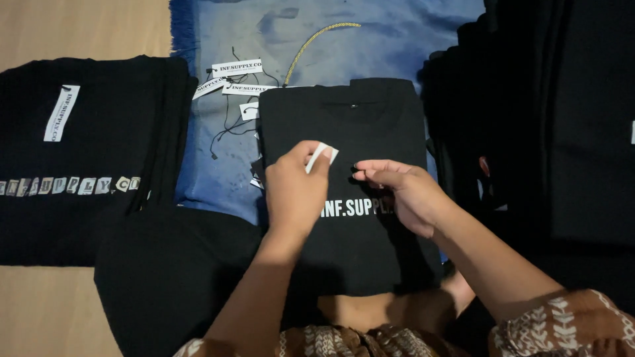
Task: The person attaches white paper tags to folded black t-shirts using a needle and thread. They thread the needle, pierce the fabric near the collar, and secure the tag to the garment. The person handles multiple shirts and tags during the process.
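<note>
Black cotton-like fabric forms the folded shirt (pixel 350 192), which lies flat in front of the person, collar end away from them, white lettering across its chest. It rests partly on a blue cloth (pixel 331 46) and partly over the person's lap.

The left hand (pixel 294 192) is above the shirt's chest, thumb and fingers pressed together on a small white paper tag (pixel 321 156) held upright. The right hand (pixel 403 192) is just beside it, thumb and forefinger closed on something small and dark at the fingertips; whether this is a pin or a string end cannot be told.

Judged from this posture, the step in hand is joining the tag to its fastener above the shirt. The next move likely calls for fine alignment of the two pinches, with the tag kept steady.

Loose white tags (pixel 235 76) with thin black strings lie on the blue cloth beyond the shirt, near a yellowish cord (pixel 311 41). A stack of black shirts (pixel 99 145), the top one bearing a white tag, is at the person's left. More dark garments (pixel 555 119) are piled at the right. The surface beneath is a pale wooden floor (pixel 79 26). Lighting is dim; no walls are visible.
</note>
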